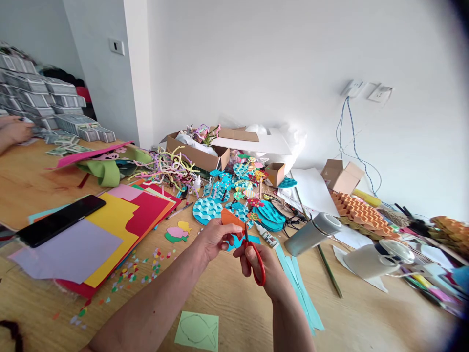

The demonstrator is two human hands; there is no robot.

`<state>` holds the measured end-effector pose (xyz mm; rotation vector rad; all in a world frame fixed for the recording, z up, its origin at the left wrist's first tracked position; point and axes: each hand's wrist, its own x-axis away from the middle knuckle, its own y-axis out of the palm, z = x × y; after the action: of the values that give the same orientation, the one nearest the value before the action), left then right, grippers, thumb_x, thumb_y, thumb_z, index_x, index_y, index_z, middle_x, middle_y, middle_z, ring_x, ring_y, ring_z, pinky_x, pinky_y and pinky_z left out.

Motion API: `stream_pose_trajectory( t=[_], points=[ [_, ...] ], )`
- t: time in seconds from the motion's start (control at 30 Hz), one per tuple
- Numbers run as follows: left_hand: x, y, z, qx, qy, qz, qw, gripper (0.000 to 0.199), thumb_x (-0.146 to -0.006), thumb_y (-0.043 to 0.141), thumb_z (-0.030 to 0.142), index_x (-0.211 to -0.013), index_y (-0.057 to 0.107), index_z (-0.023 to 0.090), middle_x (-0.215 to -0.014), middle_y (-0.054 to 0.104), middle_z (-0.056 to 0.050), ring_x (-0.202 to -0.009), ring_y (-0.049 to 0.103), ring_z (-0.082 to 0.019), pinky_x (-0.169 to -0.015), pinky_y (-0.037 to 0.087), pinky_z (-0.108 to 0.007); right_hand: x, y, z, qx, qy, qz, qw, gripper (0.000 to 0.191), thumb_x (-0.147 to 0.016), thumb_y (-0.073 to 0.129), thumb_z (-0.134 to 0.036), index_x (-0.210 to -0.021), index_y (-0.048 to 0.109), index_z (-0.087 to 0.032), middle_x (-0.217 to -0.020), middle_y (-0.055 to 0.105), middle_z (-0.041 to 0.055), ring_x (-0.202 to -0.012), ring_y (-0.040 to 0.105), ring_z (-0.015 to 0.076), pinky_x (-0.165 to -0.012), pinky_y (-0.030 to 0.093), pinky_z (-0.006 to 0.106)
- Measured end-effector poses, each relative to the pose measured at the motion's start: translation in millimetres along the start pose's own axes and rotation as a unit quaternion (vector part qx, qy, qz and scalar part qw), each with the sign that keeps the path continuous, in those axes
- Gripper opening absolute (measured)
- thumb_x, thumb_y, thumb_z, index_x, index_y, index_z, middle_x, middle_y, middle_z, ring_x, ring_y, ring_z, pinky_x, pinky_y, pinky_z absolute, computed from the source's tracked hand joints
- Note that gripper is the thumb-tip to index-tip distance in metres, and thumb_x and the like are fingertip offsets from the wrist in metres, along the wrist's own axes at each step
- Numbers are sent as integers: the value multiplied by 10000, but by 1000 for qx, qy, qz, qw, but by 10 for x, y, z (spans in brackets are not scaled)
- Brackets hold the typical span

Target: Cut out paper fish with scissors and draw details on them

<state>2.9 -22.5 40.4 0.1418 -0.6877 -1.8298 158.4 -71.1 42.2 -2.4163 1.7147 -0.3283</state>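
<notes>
Left hand (212,240) pinches orange paper sheet (231,219); beside it, right hand (256,264) grips red-handled metal scissors (261,269), fingers curled.

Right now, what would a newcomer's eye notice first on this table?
Probably the red-handled scissors in the right hand, meeting orange paper at the centre. Next, the bright sheets fanned at the left, under a black phone, and the blue paper cutouts behind the hands.
</notes>
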Motion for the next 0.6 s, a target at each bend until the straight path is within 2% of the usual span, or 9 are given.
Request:
stream_pose_trajectory(
  t=[0.2,0.43,0.6],
  points=[
    [-21,8,-42,28,-43,-13,999,271,-541,733,271,-730,621,112,-646,615,-16,-420,435,-42,-358,155,-177,-2,7,5,-4,-9,9,1000,622,-802,450,-723,-798,613,-123,-477,514,-16,-446,427,107,-461,319,234],
    [-28,30,-47,40,-17,15,999,242,-516,749,244,-650,595,114,-619,614,-18,-408,421,-40,-359,148,-187,-5,20,28,7,0,14,1000,625,-801,450,-724,-810,627,-124,-495,535,-3,-459,456,116,-441,312,232],
    [-16,38,-35,29,4,25,999,252,-521,752,263,-666,609,116,-611,606,-11,-407,425,-46,-368,147,-199,-18,20,40,10,-3,9,1000,624,-800,442,-731,-807,621,-134,-498,538,-1,-457,455,119,-440,322,240]
  ],
)
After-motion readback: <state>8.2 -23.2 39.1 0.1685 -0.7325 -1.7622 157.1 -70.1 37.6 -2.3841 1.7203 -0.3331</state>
